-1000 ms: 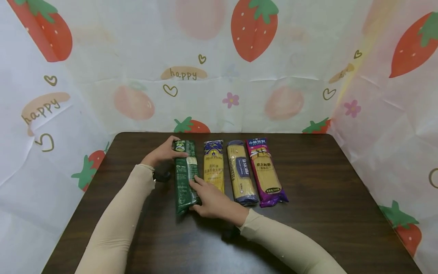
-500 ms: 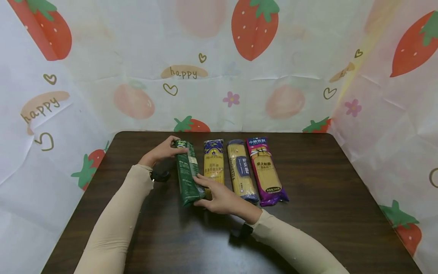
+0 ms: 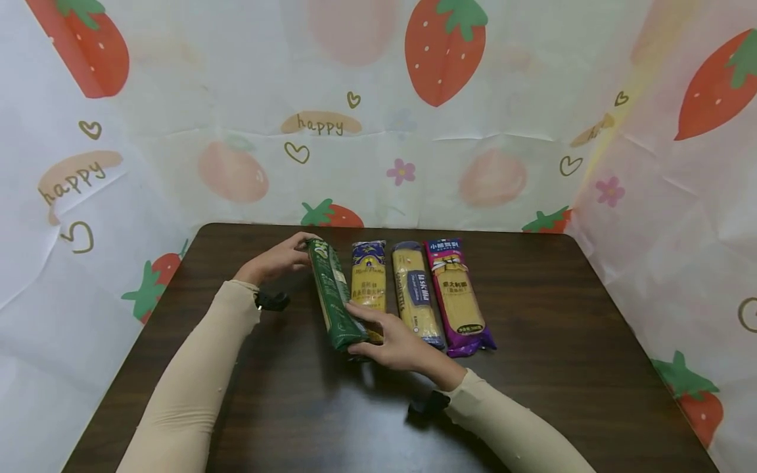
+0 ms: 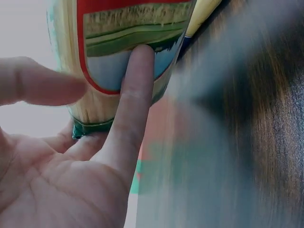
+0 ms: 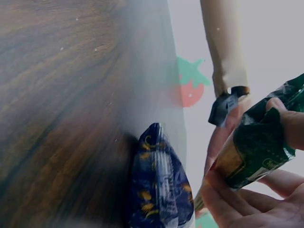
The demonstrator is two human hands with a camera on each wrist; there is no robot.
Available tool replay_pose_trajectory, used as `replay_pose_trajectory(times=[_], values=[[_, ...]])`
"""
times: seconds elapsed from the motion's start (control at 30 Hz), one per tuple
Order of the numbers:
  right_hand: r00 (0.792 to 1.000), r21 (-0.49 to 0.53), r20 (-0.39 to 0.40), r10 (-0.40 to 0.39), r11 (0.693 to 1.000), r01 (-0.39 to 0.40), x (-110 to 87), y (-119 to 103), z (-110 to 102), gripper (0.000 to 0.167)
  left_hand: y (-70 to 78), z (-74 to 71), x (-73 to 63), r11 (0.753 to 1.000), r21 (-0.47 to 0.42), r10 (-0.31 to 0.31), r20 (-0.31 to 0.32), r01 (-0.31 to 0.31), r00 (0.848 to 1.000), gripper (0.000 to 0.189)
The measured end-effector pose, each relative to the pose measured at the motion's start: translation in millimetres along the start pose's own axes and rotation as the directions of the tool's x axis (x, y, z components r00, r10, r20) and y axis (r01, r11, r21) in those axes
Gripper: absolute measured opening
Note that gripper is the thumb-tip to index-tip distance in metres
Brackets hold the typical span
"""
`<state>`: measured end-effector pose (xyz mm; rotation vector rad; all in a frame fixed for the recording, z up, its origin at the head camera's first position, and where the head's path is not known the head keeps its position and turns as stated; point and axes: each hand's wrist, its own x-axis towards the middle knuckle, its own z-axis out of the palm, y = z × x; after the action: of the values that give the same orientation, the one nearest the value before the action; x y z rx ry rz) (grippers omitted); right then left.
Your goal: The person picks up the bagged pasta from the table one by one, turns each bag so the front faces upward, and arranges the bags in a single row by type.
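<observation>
Both hands hold a green pasta packet (image 3: 331,295), tilted with its long edge turned up over the dark table. At its far end is my left hand (image 3: 276,261); the left wrist view shows the index finger lying along the packet's printed front (image 4: 109,35), thumb at the side and other fingers under the end. My right hand (image 3: 397,341) grips the near end between thumb and fingers. From the right wrist, the green crimped end (image 5: 259,152) sits between thumb and fingers. Just right of it lies a yellow pasta packet (image 3: 368,279) with a blue top, its lower part partly hidden.
Further right lie a clear pasta packet with a blue label (image 3: 416,295) and a purple-and-pink pasta packet (image 3: 458,299). The brown table (image 3: 550,381) extends around them. A strawberry-printed sheet (image 3: 355,171) walls in the back and sides.
The green packet has tipped from lying face up onto its edge, its near end swinging right towards the yellow packet. The right hand has moved right with it; the left stays at the far end.
</observation>
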<state>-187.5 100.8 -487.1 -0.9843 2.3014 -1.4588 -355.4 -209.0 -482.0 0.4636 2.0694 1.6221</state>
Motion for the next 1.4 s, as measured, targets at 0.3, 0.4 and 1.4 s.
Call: replay_pose_trajectory(times=[0.3, 0.4, 1.4], values=[[0.999, 0.163, 0.017, -0.044, 0.986, 0.041, -7.1, 9, -4, 0.078, -5.5, -2.2, 0.3, 0.998, 0.04, 0.057, 0.023, -0.058, 0.998, 0.065], [0.999, 0.221, 0.018, -0.045, 0.974, 0.04, -8.5, 9, -5, 0.079, -5.5, -1.0, -0.7, 0.998, 0.038, 0.047, 0.02, -0.048, 0.999, 0.073], [0.989, 0.419, -0.099, -0.107, 0.897, 0.139, -9.9, 8, -9, 0.07, -11.3, 14.4, 2.4, 0.961, -0.264, 0.068, -0.063, -0.082, 0.996, 0.053]])
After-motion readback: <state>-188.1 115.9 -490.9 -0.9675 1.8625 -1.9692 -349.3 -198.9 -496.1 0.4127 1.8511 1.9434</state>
